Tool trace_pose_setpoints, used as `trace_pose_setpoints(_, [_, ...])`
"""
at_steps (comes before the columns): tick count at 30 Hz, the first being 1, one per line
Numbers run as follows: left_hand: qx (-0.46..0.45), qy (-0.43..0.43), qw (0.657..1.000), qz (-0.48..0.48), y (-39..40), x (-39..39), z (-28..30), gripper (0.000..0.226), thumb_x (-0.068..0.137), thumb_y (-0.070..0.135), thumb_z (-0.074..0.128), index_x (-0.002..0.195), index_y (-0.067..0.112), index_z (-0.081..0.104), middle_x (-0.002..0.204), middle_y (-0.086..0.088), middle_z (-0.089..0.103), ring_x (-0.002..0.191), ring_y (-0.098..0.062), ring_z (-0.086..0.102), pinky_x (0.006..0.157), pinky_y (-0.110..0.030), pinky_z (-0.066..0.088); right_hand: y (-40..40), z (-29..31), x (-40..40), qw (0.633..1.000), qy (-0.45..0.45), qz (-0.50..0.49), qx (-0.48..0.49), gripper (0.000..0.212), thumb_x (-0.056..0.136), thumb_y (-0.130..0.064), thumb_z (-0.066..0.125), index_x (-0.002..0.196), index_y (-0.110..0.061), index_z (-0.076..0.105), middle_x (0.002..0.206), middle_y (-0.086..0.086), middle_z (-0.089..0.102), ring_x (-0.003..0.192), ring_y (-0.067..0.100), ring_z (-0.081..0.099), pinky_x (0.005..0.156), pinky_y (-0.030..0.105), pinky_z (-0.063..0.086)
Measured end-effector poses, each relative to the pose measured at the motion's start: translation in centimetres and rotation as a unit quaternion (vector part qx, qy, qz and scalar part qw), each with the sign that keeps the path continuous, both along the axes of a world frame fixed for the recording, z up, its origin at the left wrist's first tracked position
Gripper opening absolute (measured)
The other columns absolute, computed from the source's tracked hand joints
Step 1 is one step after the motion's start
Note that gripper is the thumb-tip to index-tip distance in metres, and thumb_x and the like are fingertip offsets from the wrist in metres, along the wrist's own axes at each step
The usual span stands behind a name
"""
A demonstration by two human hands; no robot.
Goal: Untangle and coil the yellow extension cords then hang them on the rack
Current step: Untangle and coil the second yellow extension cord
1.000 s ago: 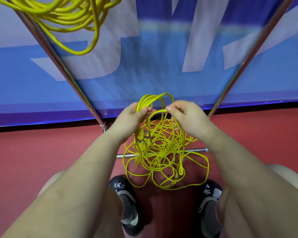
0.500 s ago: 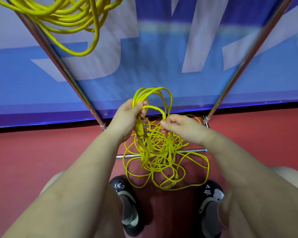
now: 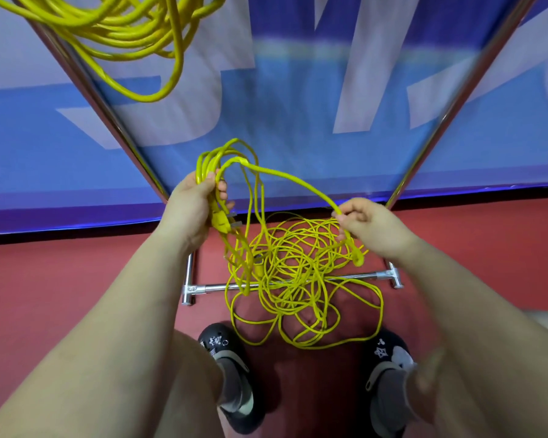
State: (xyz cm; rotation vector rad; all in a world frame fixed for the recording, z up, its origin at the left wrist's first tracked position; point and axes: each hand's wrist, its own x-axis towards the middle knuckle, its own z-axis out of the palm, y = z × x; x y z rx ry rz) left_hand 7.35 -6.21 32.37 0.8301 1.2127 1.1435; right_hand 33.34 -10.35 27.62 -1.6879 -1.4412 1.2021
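The left hand [image 3: 189,202] is gripping a small bundle of loops of the yellow extension cord [image 3: 298,267], fingers curled round several strands, with the loops arching up over the knuckles and a yellow plug [image 3: 220,221] hanging just below the grip. From the top of those loops one strand is running across to the right hand [image 3: 372,227], which is pinching it between thumb and fingertips; the cord is bending down past that grip to a knotted-looking end just beneath the hand. The two hands are holding the strand apart from each other, raised above the rest of the cord.

Below and between the hands, the thin, bright yellow cord is lying in a loose tangle of overlapping loops on the red floor [image 3: 60,295], draped across the rack's chrome base bar [image 3: 219,286]. The rack's slanting chrome poles [image 3: 108,118] are rising to either side. Another yellow cord [image 3: 124,30] is hanging in loops at the upper left. Behind is a blue and white banner [image 3: 298,105]. Black shoes [image 3: 231,371] are standing just below the tangle.
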Motion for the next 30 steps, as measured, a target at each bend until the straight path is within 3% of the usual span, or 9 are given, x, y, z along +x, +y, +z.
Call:
trace_pose_setpoints(3, [-0.009, 0.019, 1.000, -0.015, 0.1, -0.3, -0.4, 0.023, 0.101, 0.011, 0.036, 0.085, 0.015, 0.052, 0.053, 0.009, 0.056, 0.051, -0.006, 0.051, 0.057, -0.026, 0.050, 0.1, 1.0, 0.2, 0.995, 0.033, -0.082, 0.054, 0.001, 0.092, -0.018, 0.058, 0.091, -0.018, 0.057, 0.064, 0.002, 0.054, 0.047, 0.002, 0.055, 0.056, 0.025, 0.044])
trace_pose_setpoints(6, [-0.028, 0.018, 0.999, -0.029, 0.0, -0.5, -0.4, 0.023, 0.100, 0.009, 0.037, 0.084, 0.014, 0.053, 0.054, 0.008, 0.059, 0.051, -0.008, 0.055, 0.051, -0.023, 0.048, 0.2, 1.9, 0.1, 0.987, 0.052, -0.128, 0.077, 0.011, 0.091, -0.018, 0.058, 0.095, -0.008, 0.063, 0.061, 0.001, 0.052, 0.040, 0.002, 0.049, 0.057, 0.027, 0.045])
trace_pose_setpoints(10, [-0.047, 0.009, 0.998, -0.034, -0.1, -0.3, -0.4, 0.023, 0.099, 0.008, 0.036, 0.083, 0.011, 0.053, 0.055, 0.004, 0.064, 0.052, -0.010, 0.062, 0.066, -0.029, 0.050, 0.4, 2.2, -0.4, 0.987, 0.045, -0.146, 0.046, 0.018, 0.088, -0.016, 0.061, 0.094, 0.000, 0.067, 0.058, 0.002, 0.046, 0.040, 0.008, 0.044, 0.057, 0.038, 0.047])
trace_pose_setpoints(15, [-0.068, 0.017, 0.995, -0.066, -0.4, -0.1, -0.1, 0.025, 0.099, 0.008, 0.032, 0.084, 0.011, 0.052, 0.057, 0.000, 0.068, 0.055, -0.011, 0.067, 0.065, -0.029, 0.051, 0.6, 1.9, -0.6, 0.988, -0.038, -0.145, 0.036, 0.016, 0.086, -0.023, 0.064, 0.084, -0.007, 0.068, 0.050, -0.002, 0.047, 0.035, 0.009, 0.046, 0.050, 0.028, 0.046])
trace_pose_setpoints(19, [-0.087, 0.022, 0.989, -0.117, -0.6, 0.2, -0.1, 0.025, 0.100, 0.008, 0.033, 0.088, 0.011, 0.054, 0.065, -0.004, 0.071, 0.061, -0.014, 0.069, 0.072, -0.037, 0.051, 1.1, 1.6, 0.6, 0.979, -0.075, -0.189, 0.034, 0.015, 0.085, -0.029, 0.063, 0.076, -0.018, 0.066, 0.036, -0.013, 0.046, 0.045, 0.019, 0.054, 0.067, 0.048, 0.056])
trace_pose_setpoints(24, [-0.100, 0.066, 0.981, -0.154, -1.1, 1.3, -0.5, 0.024, 0.099, 0.005, 0.036, 0.081, 0.011, 0.051, 0.059, -0.002, 0.069, 0.053, -0.010, 0.066, 0.052, -0.024, 0.052, 0.8, 1.8, -0.1, 0.982, -0.082, -0.163, 0.054, 0.017, 0.086, -0.029, 0.061, 0.070, -0.023, 0.062, 0.039, -0.015, 0.048, 0.052, 0.026, 0.056, 0.071, 0.050, 0.054])
trace_pose_setpoints(27, [-0.110, 0.070, 0.972, -0.196, -1.6, 2.2, -1.2, 0.024, 0.100, 0.004, 0.035, 0.081, 0.010, 0.049, 0.060, -0.004, 0.070, 0.049, -0.010, 0.065, 0.050, -0.019, 0.053, 0.8, 2.0, -0.7, 0.982, -0.055, -0.170, 0.066, 0.014, 0.087, -0.024, 0.061, 0.080, -0.013, 0.067, 0.038, -0.013, 0.043, 0.051, 0.023, 0.047, 0.069, 0.052, 0.050])
trace_pose_setpoints(30, [-0.101, 0.097, 0.967, -0.212, -1.8, 2.6, -1.6, 0.023, 0.101, 0.006, 0.035, 0.082, 0.011, 0.049, 0.062, -0.001, 0.071, 0.047, -0.009, 0.061, 0.049, -0.019, 0.051, 0.8, 2.1, -1.4, 0.982, -0.038, -0.169, 0.071, 0.016, 0.086, -0.026, 0.062, 0.079, -0.013, 0.067, 0.048, -0.009, 0.049, 0.053, 0.026, 0.052, 0.063, 0.048, 0.049])
